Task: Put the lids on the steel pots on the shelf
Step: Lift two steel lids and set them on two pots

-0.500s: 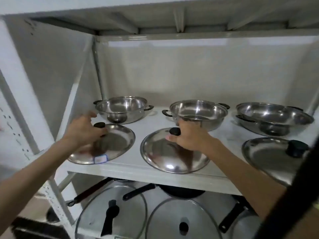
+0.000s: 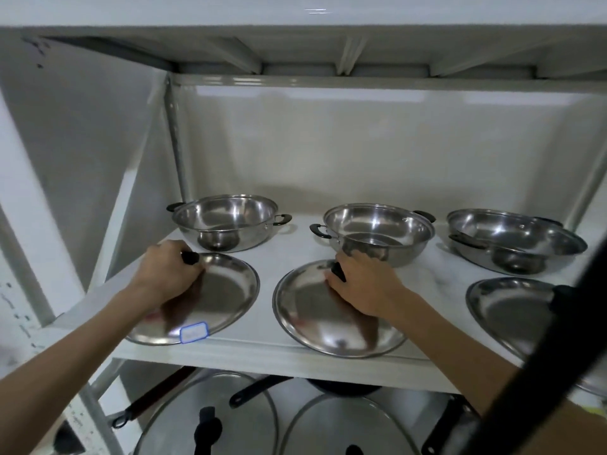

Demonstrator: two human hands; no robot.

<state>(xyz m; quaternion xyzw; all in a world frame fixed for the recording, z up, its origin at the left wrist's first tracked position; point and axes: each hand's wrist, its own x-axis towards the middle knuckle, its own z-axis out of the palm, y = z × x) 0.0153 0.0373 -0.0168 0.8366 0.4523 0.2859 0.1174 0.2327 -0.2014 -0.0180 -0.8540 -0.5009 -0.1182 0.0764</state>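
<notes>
Three open steel pots are lined along the back of the white shelf (image 2: 269, 348): the left pot (image 2: 226, 221), the middle pot (image 2: 377, 233) and the right pot (image 2: 512, 239), and none is covered yet. In front of each a lid lies flat near the shelf's front edge. The left hand (image 2: 167, 274) is closed around the black knob (image 2: 190, 257) of the left lid (image 2: 210, 300), and the right hand (image 2: 364, 284) is closed around the knob of the middle lid (image 2: 335, 310); the right lid (image 2: 512, 310) is untouched and partly hidden by a dark strap in the foreground. Both held lids appear to rest on the shelf, though a slight lift cannot be ruled out. Because two lids are gripped at once by small knobs, a tilt is likely as they are raised, and a rim could be knocked against a pot's side handle or wall, so that the light pot is pushed back or spun. The lids overhang the front edge slightly, so a slipped grip could send one down onto the pans and glass lids stored below. A lid set off-centre would be left rocking on the rim.
</notes>
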